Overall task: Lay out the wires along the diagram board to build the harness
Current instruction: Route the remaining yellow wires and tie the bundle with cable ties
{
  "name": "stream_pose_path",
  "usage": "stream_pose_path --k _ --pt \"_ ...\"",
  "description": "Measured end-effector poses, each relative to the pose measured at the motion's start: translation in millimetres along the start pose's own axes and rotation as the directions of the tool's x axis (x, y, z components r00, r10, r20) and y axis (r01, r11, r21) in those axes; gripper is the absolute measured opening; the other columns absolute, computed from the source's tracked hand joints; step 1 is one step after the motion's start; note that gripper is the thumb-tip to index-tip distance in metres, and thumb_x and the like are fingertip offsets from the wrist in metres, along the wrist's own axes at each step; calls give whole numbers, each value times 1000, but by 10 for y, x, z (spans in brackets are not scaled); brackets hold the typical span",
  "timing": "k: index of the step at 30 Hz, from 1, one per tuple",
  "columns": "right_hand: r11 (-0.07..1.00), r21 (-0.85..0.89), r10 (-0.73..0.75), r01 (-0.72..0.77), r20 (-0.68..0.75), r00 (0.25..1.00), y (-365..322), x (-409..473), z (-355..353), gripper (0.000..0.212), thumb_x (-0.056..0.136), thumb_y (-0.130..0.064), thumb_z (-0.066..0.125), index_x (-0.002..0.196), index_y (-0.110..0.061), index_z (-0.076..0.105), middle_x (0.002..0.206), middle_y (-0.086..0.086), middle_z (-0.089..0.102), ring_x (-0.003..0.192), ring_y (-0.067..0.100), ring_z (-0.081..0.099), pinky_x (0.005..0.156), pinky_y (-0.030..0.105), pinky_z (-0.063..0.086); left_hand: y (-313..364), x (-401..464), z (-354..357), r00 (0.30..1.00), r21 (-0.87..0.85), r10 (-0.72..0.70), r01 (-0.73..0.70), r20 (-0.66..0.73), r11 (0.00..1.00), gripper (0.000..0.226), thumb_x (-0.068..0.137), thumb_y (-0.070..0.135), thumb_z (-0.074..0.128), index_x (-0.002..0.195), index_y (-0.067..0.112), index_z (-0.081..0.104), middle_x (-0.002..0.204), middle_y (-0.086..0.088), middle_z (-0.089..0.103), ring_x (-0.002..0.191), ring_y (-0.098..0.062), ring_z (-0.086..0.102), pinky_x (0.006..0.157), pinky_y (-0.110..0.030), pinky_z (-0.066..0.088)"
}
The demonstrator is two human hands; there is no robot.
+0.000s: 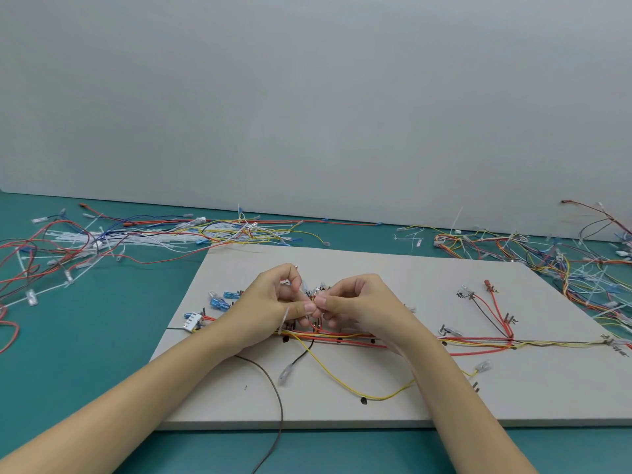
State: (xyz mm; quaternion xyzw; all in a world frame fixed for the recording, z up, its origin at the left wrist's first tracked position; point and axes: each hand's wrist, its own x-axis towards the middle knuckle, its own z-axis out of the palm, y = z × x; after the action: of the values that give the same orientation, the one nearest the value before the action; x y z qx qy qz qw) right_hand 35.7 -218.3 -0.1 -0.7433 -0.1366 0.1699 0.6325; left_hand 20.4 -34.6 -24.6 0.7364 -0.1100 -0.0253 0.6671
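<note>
Both hands meet over the flat pale grey diagram board (393, 398). The left hand (273, 302) and right hand (355, 302) pinch a translucent white cable tie (285, 318) (probably) around the red-and-yellow wire bundle (342, 335), which runs left-right directly beneath the fingertips.

The hands (321, 306) hid the wire bundle (342, 334) on the board (376, 268); the brown wire (278, 415) left the bottom edge.

A teal bench (85, 336) carries a pale diagram board (427, 401) near its front edge. Loose wires and white cable ties (113, 239) sprawl at the back left; another tangle of wires (561, 258) (mostly orange and yellow) lies at the right.
</note>
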Motion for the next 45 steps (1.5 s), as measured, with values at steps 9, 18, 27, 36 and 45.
stream_pose_path --k 9,18,27,36,45 --pt "994 -73 -86 84 -30 996 18 36 61 16 90 -3 64 74 -3 66 59 0 66 52 12 60 56 22 56 7 -16 -22 1000 25 4 -3 -25 1000 15 80 -4 73 87 8 65 70 -12 73 59 -19 71 54 -21 53" --pt "944 -290 -191 158 -90 977 92 79 76 21 91 -9 65 71 -12 63 55 -1 63 53 15 62 59 31 58 45 -37 -9 999 17 -35 35 -20 999 12 79 2 76 83 13 76 70 -15 73 63 -20 72 59 -24 57" --pt "903 -387 -240 184 -101 966 115 111 77 19 91 -10 64 73 -13 62 51 -6 63 54 12 64 63 39 60 49 -38 19 998 53 -40 42 -42 998 14 79 4 76 76 17 78 66 -13 72 59 -17 69 53 -19 51" --pt "849 -495 -262 187 -87 961 63 86 78 17 95 -13 58 79 -13 56 64 -2 59 48 -2 56 51 16 46 38 -25 20 997 240 40 -24 -64 970 16 78 11 79 68 24 77 66 -2 73 57 -9 66 56 -16 47" --pt "839 -504 -294 207 -98 951 -3 61 7 15 97 -14 55 83 -10 55 71 0 57 57 1 56 64 38 51 50 -53 38 990 455 111 -60 -87 888 19 73 11 81 63 26 74 62 16 66 55 0 59 54 -10 42"
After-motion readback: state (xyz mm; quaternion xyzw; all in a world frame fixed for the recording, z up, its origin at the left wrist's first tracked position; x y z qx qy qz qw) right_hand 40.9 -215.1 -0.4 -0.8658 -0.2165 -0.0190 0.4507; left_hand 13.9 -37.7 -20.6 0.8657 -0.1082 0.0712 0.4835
